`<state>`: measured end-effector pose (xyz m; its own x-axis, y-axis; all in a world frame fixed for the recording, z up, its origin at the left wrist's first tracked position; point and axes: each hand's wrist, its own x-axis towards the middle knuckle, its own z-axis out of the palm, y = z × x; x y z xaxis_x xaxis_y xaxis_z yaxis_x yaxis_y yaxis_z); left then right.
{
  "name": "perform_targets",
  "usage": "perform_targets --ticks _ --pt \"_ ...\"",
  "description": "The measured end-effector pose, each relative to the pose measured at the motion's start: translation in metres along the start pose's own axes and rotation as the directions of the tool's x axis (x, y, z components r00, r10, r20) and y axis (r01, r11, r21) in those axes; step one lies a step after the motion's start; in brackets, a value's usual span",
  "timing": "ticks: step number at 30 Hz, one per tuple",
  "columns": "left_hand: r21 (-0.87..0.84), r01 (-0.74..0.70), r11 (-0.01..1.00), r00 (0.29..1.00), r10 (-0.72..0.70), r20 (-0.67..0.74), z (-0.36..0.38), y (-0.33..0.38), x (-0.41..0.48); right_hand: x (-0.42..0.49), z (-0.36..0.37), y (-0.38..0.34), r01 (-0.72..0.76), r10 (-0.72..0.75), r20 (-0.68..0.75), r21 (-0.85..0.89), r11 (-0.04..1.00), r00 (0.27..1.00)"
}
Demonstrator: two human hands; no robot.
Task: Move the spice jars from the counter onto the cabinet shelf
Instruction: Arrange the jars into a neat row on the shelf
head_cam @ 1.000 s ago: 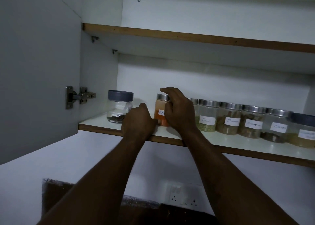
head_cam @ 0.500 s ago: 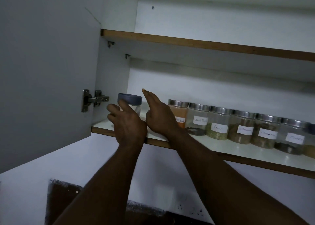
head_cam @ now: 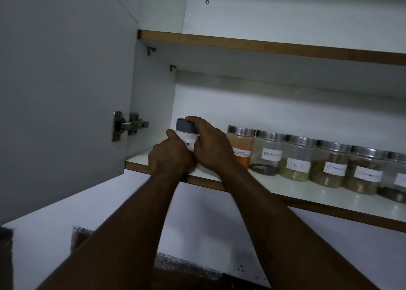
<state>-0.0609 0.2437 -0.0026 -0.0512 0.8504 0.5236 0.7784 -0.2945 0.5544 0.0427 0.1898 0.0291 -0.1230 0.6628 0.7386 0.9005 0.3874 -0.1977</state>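
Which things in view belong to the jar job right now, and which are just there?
Job: blue-lidded jar, gripped by left hand and right hand; steel-lidded jars in a row; lower shelf.
Just there: door hinge; upper shelf; cabinet door.

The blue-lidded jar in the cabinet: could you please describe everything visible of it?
The blue-lidded jar is clear-walled, with a grey-blue lid and a white label reading partly "Pepper". It is about upright over the shelf, left of the orange jar. The left hand grips its side, the right hand curls over its lid; its base is hidden.
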Motion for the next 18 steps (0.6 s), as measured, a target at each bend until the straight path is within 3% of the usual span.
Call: perform_targets --ticks 10,18 --pt "-0.014 -0.105 0.994 0.971 0.105 0.214 -0.007 -0.007 0.019 0.003 0.004 0.005 -0.047 0.040 -0.099 -0.071 0.996 0.994" --pt "-0.007 -0.169 0.986 0.967 0.167 0.193 0.000 -0.009 0.024 0.004 0.004 0.010 -0.097 0.092 -0.260 -0.009 0.995 0.961"
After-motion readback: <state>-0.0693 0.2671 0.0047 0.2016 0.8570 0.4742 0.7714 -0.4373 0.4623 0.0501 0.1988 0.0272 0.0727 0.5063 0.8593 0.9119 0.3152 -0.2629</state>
